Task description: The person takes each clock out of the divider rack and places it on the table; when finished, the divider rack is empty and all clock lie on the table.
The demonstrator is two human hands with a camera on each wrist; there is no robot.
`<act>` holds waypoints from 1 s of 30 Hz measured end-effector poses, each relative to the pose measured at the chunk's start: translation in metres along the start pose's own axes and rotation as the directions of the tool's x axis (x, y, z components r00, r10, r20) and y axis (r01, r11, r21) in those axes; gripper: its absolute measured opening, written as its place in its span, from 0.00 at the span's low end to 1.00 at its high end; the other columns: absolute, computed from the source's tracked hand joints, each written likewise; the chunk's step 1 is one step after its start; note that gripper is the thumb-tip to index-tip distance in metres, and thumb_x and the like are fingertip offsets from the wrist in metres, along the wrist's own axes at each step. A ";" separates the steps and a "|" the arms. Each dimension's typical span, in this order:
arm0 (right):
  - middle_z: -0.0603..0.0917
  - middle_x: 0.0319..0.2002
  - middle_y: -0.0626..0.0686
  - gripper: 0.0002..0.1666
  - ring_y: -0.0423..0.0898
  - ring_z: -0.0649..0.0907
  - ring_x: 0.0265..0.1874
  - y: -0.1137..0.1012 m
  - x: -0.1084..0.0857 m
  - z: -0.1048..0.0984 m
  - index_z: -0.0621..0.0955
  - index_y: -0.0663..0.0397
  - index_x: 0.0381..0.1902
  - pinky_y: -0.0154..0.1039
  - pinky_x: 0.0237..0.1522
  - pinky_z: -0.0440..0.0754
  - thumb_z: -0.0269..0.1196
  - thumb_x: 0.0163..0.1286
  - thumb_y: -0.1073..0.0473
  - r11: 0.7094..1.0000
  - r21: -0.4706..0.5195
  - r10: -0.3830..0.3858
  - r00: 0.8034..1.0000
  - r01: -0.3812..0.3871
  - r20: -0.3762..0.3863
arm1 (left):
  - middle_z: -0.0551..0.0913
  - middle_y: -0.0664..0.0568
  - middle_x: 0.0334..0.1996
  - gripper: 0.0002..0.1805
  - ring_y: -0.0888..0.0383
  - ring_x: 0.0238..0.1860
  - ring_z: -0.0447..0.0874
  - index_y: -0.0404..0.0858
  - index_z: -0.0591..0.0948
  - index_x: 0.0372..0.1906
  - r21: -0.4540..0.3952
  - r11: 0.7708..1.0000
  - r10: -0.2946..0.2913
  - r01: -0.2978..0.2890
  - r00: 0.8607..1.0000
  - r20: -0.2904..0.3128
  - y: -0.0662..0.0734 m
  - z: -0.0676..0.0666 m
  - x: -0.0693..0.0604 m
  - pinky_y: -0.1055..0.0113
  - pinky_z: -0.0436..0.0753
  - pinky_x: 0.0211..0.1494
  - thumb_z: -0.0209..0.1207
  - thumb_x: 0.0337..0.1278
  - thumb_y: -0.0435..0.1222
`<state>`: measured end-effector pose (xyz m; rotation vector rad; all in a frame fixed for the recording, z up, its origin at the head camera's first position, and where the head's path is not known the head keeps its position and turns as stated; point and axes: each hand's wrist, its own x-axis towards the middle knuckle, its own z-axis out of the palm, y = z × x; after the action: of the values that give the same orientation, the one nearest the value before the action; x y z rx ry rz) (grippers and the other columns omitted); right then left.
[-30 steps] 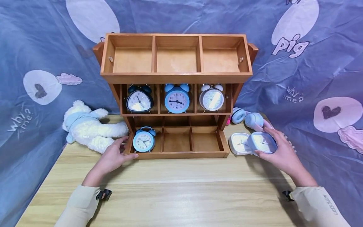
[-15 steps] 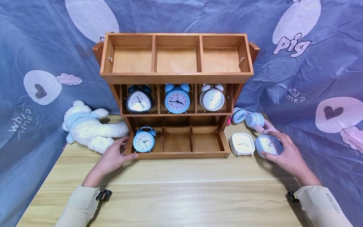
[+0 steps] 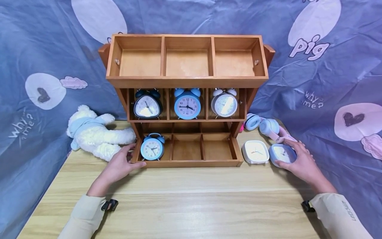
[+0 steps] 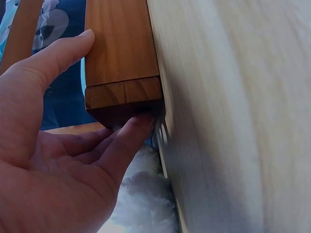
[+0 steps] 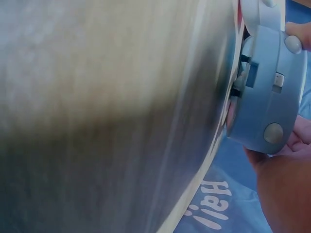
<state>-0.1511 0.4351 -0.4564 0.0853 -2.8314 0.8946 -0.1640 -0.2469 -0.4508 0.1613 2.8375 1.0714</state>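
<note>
On the desk [image 3: 185, 202], the wooden shelf [image 3: 186, 82] stands with the fingers of your left hand [image 3: 120, 164] gripping its lower left corner; a stray tug could slide it. To its right, by the headphones [image 3: 268, 127], your right hand's [image 3: 303, 164] fingers pinch the square blue clock [image 3: 281, 153]; a sideways swing could knock the adjacent white clock [image 3: 255, 152], a slack hold let yours slip.
</note>
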 end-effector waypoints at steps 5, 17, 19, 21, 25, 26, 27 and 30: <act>0.65 0.82 0.79 0.55 0.86 0.47 0.86 0.004 0.001 0.001 0.70 0.60 0.81 0.96 0.73 0.40 0.82 0.62 0.53 1.000 0.002 -0.007 1.000 0.007 0.012 | 0.73 0.25 0.79 0.60 0.28 0.71 0.82 0.26 0.63 0.85 -0.002 1.000 0.004 -0.004 1.000 -0.001 0.000 0.000 0.000 0.34 0.85 0.70 0.80 0.63 0.54; 0.64 0.80 0.83 0.59 0.87 0.52 0.84 0.003 0.006 -0.003 0.65 0.71 0.83 0.89 0.79 0.49 0.82 0.65 0.52 1.000 -0.006 0.020 0.996 -0.019 0.089 | 0.75 0.25 0.77 0.59 0.29 0.70 0.83 0.26 0.64 0.85 0.015 1.000 0.017 -0.016 1.000 -0.005 -0.001 -0.001 0.001 0.34 0.85 0.70 0.80 0.63 0.54; 0.62 0.81 0.83 0.59 0.87 0.46 0.85 0.002 0.006 -0.004 0.64 0.70 0.84 0.90 0.79 0.43 0.81 0.66 0.51 0.999 -0.003 0.036 0.994 -0.035 0.101 | 0.75 0.25 0.78 0.59 0.29 0.70 0.82 0.26 0.64 0.85 0.012 1.000 0.016 -0.016 1.000 -0.002 -0.001 -0.001 0.000 0.34 0.85 0.69 0.80 0.63 0.54; 0.60 0.82 0.83 0.59 0.86 0.43 0.86 0.000 0.006 -0.005 0.65 0.69 0.84 0.91 0.78 0.39 0.81 0.66 0.50 0.999 -0.002 0.043 0.993 -0.043 0.107 | 0.74 0.25 0.78 0.59 0.29 0.70 0.82 0.26 0.64 0.85 0.010 1.000 0.016 -0.016 1.000 0.000 -0.001 -0.002 0.000 0.34 0.85 0.69 0.80 0.63 0.54; 0.63 0.81 0.83 0.57 0.88 0.47 0.85 -0.002 0.006 -0.007 0.67 0.67 0.82 0.93 0.76 0.40 0.81 0.66 0.49 0.999 -0.001 0.032 0.995 -0.032 0.099 | 0.74 0.25 0.78 0.59 0.28 0.70 0.82 0.26 0.63 0.85 0.006 1.000 0.018 -0.018 1.000 0.004 0.000 -0.002 0.000 0.34 0.85 0.69 0.80 0.63 0.54; 0.64 0.80 0.83 0.56 0.87 0.51 0.84 -0.003 0.006 -0.007 0.68 0.66 0.82 0.92 0.76 0.44 0.82 0.65 0.49 1.000 -0.001 0.024 0.995 -0.024 0.093 | 0.74 0.25 0.78 0.59 0.28 0.70 0.82 0.26 0.63 0.85 0.005 1.000 0.019 -0.019 1.000 0.003 0.000 -0.002 0.000 0.34 0.85 0.69 0.80 0.63 0.54; 0.67 0.78 0.82 0.56 0.86 0.56 0.83 -0.003 0.006 -0.007 0.68 0.67 0.81 0.90 0.75 0.50 0.82 0.65 0.50 1.000 -0.001 0.014 0.996 -0.014 0.085 | 0.74 0.25 0.78 0.59 0.28 0.70 0.82 0.26 0.64 0.85 0.005 1.000 0.021 -0.021 1.000 0.003 0.000 -0.002 0.000 0.34 0.85 0.69 0.80 0.63 0.54; 0.71 0.74 0.78 0.55 0.82 0.68 0.74 -0.007 0.005 -0.008 0.70 0.66 0.80 0.82 0.69 0.65 0.83 0.64 0.50 1.000 -0.005 -0.005 0.998 0.005 0.063 | 0.74 0.25 0.78 0.59 0.28 0.70 0.82 0.26 0.64 0.85 0.006 1.000 0.026 -0.026 1.000 -0.001 -0.001 -0.002 0.000 0.34 0.85 0.69 0.80 0.63 0.54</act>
<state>-0.1540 0.4340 -0.4446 0.1219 -2.8898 0.8985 -0.1640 -0.2491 -0.4500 0.1992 2.8481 1.0678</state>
